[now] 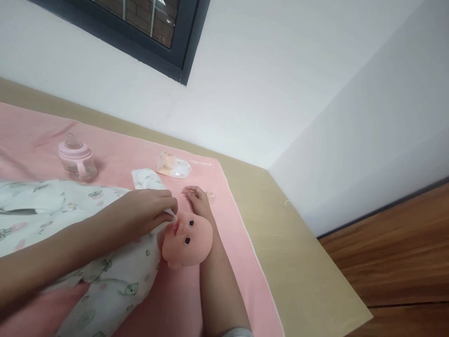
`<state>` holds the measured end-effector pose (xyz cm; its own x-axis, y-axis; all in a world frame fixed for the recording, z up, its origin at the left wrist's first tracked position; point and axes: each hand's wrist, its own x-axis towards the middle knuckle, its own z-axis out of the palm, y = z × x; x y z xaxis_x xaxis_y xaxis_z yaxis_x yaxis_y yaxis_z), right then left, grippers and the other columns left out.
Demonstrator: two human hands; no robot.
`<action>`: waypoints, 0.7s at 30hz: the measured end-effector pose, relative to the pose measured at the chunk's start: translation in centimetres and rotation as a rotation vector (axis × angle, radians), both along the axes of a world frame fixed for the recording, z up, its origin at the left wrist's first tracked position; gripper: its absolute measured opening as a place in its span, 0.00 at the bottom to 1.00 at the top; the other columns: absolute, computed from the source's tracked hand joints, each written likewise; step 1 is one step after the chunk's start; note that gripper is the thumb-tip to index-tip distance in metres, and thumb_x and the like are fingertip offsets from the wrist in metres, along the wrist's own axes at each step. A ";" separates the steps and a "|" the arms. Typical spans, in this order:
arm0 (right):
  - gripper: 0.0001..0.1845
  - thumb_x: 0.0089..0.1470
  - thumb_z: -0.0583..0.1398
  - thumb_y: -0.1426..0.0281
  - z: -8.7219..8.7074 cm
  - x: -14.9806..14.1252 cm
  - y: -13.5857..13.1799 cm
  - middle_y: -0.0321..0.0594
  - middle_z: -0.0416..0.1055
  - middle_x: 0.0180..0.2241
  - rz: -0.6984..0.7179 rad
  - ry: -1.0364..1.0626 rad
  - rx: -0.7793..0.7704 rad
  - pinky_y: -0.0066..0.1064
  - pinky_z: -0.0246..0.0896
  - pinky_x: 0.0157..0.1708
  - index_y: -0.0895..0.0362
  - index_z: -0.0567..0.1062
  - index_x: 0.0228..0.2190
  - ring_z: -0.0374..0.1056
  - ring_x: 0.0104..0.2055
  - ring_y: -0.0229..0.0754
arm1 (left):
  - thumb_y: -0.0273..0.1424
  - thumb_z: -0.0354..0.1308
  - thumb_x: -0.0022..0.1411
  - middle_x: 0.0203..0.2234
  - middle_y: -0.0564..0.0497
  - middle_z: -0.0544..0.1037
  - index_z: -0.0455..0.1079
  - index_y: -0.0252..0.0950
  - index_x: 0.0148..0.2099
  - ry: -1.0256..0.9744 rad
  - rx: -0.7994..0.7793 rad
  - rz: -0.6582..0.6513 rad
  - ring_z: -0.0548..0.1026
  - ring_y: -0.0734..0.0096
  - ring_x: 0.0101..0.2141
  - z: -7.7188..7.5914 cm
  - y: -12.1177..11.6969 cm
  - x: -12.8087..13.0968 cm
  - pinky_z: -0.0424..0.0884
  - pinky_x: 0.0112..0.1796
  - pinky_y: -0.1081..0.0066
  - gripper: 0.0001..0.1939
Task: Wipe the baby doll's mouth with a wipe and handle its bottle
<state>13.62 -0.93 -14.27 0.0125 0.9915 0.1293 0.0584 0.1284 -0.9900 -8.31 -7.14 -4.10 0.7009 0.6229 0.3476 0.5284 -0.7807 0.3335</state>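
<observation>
A baby doll [189, 238] lies on its back, its head toward the right, in white clothes [131, 285] printed with small green and pink figures. Reaching in from the left, my left hand [154, 208] pinches a thin white cloth or tissue [170, 214] at the doll's mouth. My right forearm runs up along the top of the doll's head, touching or nearly touching it. Beyond the head, my right hand [198, 199] rests on the pink sheet [242, 262], fingers stretched out and apparently holding nothing. One sleeve of the doll lies just behind my left hand.
A pink-topped baby bottle [77, 159] stands upright at the back left. An open clear plastic packet [173, 166] lies behind my hands, and a small clear object [211, 196] sits beside my right wrist. The tan table [291, 262] meets white walls at the back and right.
</observation>
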 end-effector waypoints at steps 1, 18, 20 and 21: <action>0.09 0.48 0.59 0.67 0.0 0.0 0.0 0.39 0.76 0.35 0.001 -0.003 -0.001 0.36 0.65 0.48 0.54 0.73 0.34 0.70 0.39 0.39 | 0.26 0.49 0.61 0.26 0.51 0.73 0.68 0.38 0.30 0.011 -0.007 -0.003 0.71 0.66 0.27 0.0 0.0 0.1 0.60 0.27 0.70 0.09; 0.10 0.48 0.59 0.65 0.1 -0.1 -0.1 0.40 0.75 0.35 -0.003 0.006 -0.009 0.37 0.65 0.48 0.55 0.73 0.34 0.70 0.39 0.39 | 0.25 0.48 0.61 0.26 0.52 0.72 0.69 0.37 0.31 -0.015 0.042 -0.016 0.69 0.67 0.28 0.5 -0.6 0.2 0.59 0.28 0.70 0.10; 0.10 0.47 0.59 0.66 0.1 -0.1 -0.1 0.39 0.75 0.35 -0.003 0.011 -0.009 0.37 0.65 0.48 0.55 0.73 0.34 0.70 0.39 0.39 | 0.25 0.50 0.61 0.26 0.52 0.72 0.70 0.37 0.30 -0.026 0.038 -0.044 0.69 0.68 0.27 0.9 -1.1 0.2 0.60 0.27 0.71 0.10; 0.10 0.47 0.59 0.66 0.1 -0.1 -0.1 0.39 0.75 0.34 -0.002 0.013 -0.008 0.37 0.65 0.48 0.55 0.73 0.34 0.70 0.39 0.39 | 0.25 0.50 0.61 0.27 0.52 0.73 0.71 0.37 0.31 -0.026 0.047 -0.060 0.69 0.68 0.27 1.1 -1.4 0.3 0.60 0.27 0.71 0.10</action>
